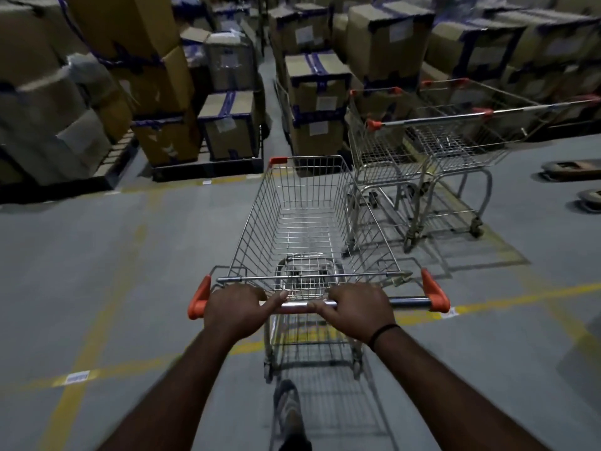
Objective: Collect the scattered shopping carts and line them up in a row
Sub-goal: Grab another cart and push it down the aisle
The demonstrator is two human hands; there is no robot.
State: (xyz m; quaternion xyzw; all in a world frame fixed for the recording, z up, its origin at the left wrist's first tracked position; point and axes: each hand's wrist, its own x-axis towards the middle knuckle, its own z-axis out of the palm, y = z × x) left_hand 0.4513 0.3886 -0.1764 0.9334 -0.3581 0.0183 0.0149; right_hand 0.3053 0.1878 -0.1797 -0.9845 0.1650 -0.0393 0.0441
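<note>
An empty wire shopping cart (309, 219) with orange corner caps stands right in front of me on the grey floor. My left hand (235, 309) grips its metal handle bar (409, 301) near the left end. My right hand (356, 309), with a black band on the wrist, grips the bar near the middle. Two more empty carts (432, 141) stand side by side to the front right, their handles pointing right. The front of my cart is just left of them.
Stacks of taped cardboard boxes on pallets (227, 125) line the back, with a narrow aisle (271, 92) between them. Yellow lines (97, 320) mark the floor. Flat dollies (569, 170) lie at the right edge. My shoe (287, 408) shows below the cart.
</note>
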